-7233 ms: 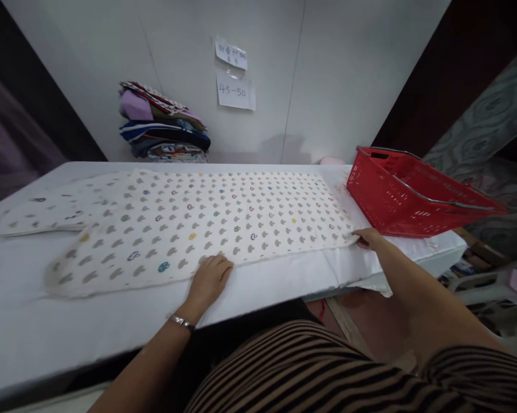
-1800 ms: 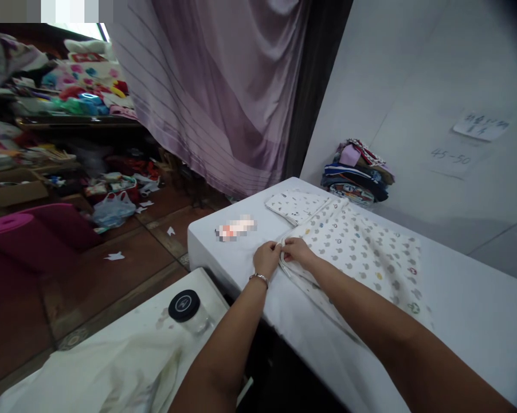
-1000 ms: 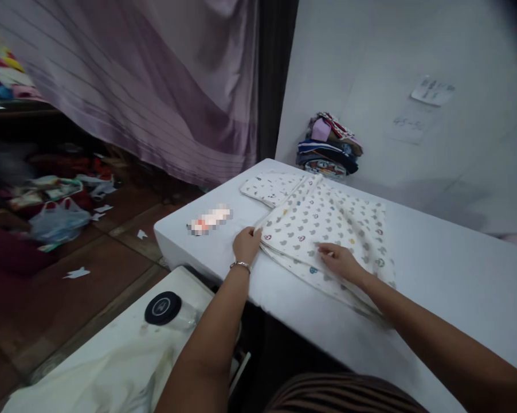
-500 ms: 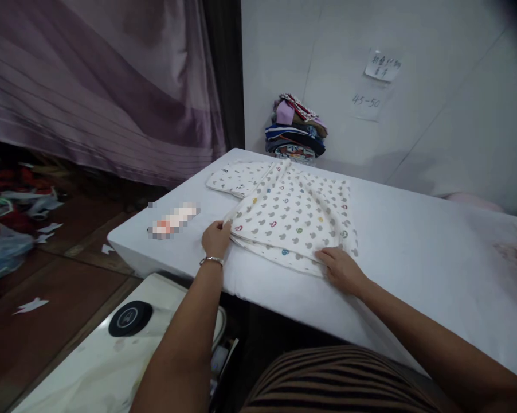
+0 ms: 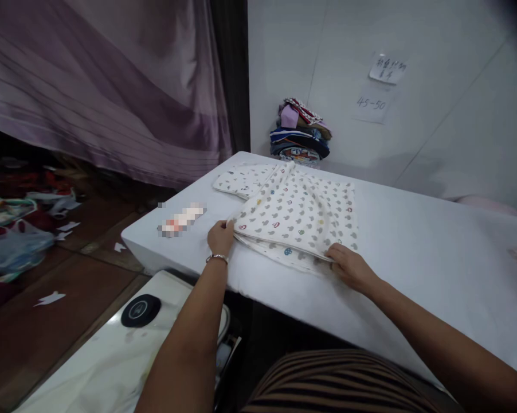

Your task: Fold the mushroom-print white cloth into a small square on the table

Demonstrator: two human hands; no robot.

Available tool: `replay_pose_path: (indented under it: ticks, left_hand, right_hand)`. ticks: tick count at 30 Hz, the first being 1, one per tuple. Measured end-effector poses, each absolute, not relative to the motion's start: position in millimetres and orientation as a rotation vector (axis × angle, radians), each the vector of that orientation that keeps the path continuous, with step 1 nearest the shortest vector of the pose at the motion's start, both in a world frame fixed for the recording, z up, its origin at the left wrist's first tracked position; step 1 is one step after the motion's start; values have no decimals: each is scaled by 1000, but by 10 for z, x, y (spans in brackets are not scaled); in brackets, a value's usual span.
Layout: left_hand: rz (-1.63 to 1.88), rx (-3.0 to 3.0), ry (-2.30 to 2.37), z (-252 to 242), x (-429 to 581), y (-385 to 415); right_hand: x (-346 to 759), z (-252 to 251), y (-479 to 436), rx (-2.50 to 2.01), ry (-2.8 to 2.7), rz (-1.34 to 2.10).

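Observation:
A white garment with a small grey and coloured print (image 5: 295, 212) lies folded over on the white table (image 5: 413, 252). My left hand (image 5: 220, 236) is closed on its near left corner, a bracelet on the wrist. My right hand (image 5: 348, 266) grips the near right edge of the folded layers, fingers tucked under the top fold. A printed sleeve (image 5: 241, 179) sticks out flat toward the far left.
A stack of folded clothes (image 5: 300, 131) stands against the wall at the back of the table. A small blurred object (image 5: 181, 219) lies near the table's left end. A white appliance with a black round cap (image 5: 140, 310) sits below left. Purple curtain at left.
The long garment was folded in half toward the left. In the last second my right hand slid to the near right edge and now lifts the top layers slightly.

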State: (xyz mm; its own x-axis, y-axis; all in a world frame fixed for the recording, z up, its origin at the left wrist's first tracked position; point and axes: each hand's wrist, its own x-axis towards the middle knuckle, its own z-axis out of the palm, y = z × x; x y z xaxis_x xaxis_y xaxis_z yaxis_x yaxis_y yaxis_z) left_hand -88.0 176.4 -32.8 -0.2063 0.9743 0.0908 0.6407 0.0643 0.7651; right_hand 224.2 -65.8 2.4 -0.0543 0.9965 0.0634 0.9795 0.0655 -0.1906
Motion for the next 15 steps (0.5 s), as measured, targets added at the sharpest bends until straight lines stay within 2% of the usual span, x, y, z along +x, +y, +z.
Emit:
replay_pose_path:
  ticks: [3, 9, 15]
  left_hand:
    - [1017, 1561, 1895, -352, -886, 1778]
    - [1120, 1489, 1881, -368, -893, 1780]
    - [1098, 1479, 1934, -367, -887, 1777]
  right_hand:
    - [2212, -19, -784, -1904, -2268, 214]
    - [2094, -237, -884, -2028, -2331, 192]
    - [2082, -230, -870, -2000, -2318, 235]
